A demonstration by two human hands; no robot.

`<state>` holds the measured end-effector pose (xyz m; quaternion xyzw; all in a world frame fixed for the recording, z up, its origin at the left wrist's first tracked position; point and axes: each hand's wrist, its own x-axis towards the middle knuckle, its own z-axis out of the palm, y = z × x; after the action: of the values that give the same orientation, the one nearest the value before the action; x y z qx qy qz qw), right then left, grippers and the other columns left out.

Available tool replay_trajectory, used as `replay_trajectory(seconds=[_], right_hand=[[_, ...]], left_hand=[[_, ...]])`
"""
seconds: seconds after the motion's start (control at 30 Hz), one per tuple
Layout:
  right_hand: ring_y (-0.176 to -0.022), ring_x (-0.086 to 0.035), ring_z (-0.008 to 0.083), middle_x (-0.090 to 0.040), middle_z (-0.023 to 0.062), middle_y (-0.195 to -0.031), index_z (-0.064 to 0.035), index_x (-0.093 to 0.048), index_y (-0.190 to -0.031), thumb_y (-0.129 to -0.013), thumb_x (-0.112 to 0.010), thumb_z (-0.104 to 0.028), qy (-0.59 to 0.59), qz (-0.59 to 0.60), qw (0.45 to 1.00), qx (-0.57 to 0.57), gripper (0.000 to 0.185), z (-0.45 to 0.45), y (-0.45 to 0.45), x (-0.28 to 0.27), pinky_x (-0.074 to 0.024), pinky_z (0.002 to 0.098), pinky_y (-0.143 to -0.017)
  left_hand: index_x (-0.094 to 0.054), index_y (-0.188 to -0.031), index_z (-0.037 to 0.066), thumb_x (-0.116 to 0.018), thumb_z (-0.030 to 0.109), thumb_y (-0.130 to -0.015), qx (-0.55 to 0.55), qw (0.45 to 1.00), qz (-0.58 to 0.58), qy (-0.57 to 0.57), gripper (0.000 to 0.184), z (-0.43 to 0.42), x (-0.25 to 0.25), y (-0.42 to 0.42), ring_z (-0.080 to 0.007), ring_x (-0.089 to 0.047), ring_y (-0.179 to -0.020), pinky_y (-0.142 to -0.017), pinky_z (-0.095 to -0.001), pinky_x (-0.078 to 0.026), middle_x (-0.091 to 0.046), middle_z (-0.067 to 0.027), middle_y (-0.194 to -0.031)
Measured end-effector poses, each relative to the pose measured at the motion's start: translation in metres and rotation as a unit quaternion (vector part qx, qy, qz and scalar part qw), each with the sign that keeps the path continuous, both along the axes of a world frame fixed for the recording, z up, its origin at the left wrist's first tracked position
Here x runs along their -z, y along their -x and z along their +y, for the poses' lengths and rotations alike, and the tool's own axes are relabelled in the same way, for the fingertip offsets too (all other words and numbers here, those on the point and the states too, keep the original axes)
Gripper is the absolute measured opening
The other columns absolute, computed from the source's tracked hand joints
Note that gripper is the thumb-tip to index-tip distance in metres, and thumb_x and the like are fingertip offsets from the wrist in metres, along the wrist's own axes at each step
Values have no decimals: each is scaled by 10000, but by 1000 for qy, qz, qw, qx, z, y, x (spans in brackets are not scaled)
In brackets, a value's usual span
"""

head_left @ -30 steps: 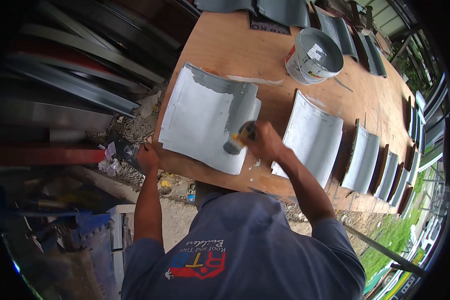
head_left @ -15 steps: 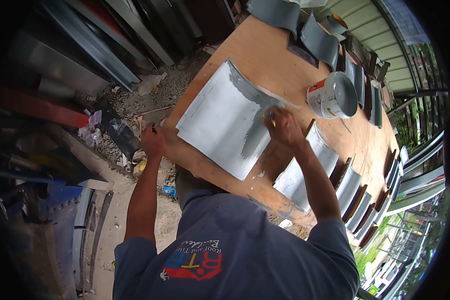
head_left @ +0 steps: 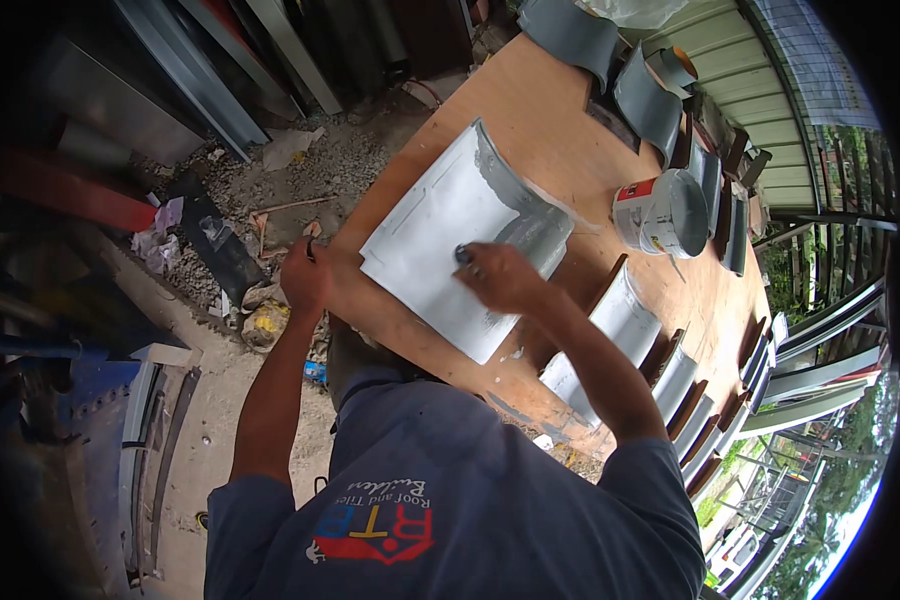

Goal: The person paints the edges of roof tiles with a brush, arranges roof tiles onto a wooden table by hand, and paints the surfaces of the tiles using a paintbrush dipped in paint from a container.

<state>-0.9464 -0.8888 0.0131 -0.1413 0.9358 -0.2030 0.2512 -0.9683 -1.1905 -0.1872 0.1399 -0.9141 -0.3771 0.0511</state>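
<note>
My dark blue shirt (head_left: pixel 530 500) bears a logo (head_left: pixel 375 530) in red, blue, yellow and white. White meets patchy grey on the tile (head_left: pixel 450 220) before me, against the orange-brown table (head_left: pixel 545 120). The pail (head_left: pixel 640 215) is white and red, grey inside; dark lines stripe the pale wall (head_left: pixel 760 110) beyond.

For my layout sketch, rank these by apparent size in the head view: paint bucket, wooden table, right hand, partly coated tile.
1. Wooden table
2. Partly coated tile
Smallest, unranked: paint bucket and right hand look close in size.
</note>
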Motion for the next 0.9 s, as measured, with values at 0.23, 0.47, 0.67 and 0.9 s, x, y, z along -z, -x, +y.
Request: replay_trajectory(seconds=[0.23,0.47,0.67,0.9], right_hand=[[-941,-703,415,-722,231,-979,35,-701,-954,-922,-689,-338,-131,-22,984,118,375,19,63,-9,-555,482,-851],[-898,-684,410,-685,206,-968,-3,-636,-1018,-929,-622,-170,-131,302,941,81,189,90,95,8,-553,497,-810],[-897,-673,383,-681,179,-956,-15,-673,-999,-948,-631,-227,-54,152,987,-24,222,-19,-15,42,-551,480,-838],[-744,-668,435,-659,269,-801,54,-635,-900,-896,-718,-245,96,28,984,151,310,-60,-26,11,-530,493,-689]], left_hand=[[-713,-1096,51,-587,231,-920,14,1000,-11,7,282,-3,0,1,-412,-701,-895,-799,-503,-552,-721,-210,-966],[-711,-1103,50,-585,233,-922,26,999,-28,0,287,-5,-4,2,-409,-699,-903,-803,-498,-551,-722,-204,-984],[-697,-1138,30,-575,242,-936,20,999,-27,-12,317,-6,2,0,-402,-685,-974,-861,-490,-536,-719,-198,-1044],[-701,-1136,43,-565,246,-945,40,999,-21,-18,310,-8,7,1,-412,-682,-974,-851,-494,-534,-720,-199,-1031]])
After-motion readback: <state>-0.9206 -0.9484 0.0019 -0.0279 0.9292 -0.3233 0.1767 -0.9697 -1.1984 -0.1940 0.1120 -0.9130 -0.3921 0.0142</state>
